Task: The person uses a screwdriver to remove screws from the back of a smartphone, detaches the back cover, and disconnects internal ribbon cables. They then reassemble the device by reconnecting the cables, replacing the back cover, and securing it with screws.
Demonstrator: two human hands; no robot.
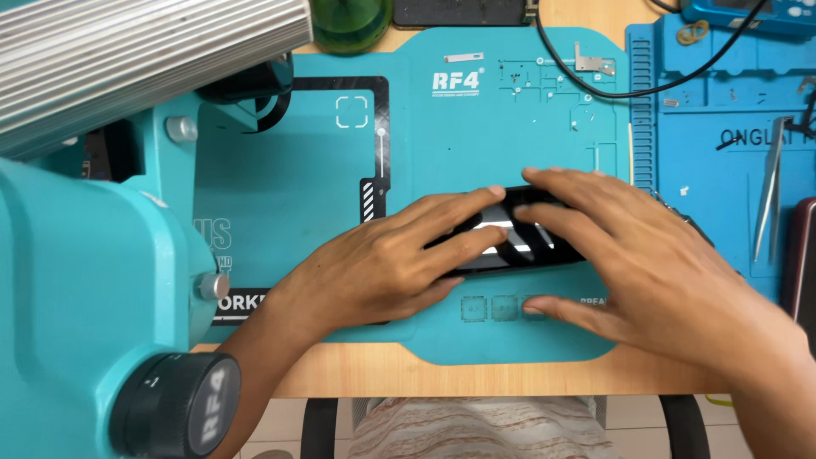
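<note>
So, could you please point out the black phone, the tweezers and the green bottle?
black phone (510,240): head view, glossy face between the fingers.
tweezers (769,191): head view, middle of the metal arms.
green bottle (350,24): head view, rounded lower body.

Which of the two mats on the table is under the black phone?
The teal rubber mat in the middle: the glossy black phone lies on it. The darker blue mat sits right of it.

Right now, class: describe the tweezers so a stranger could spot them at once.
Start at the teal mat under both hands. Move right to the darker blue mat beside it. The tweezers lie there near the right edge: slim, silver, nearly upright, tips pointing toward the person, unlike the black cable curling above.
</note>
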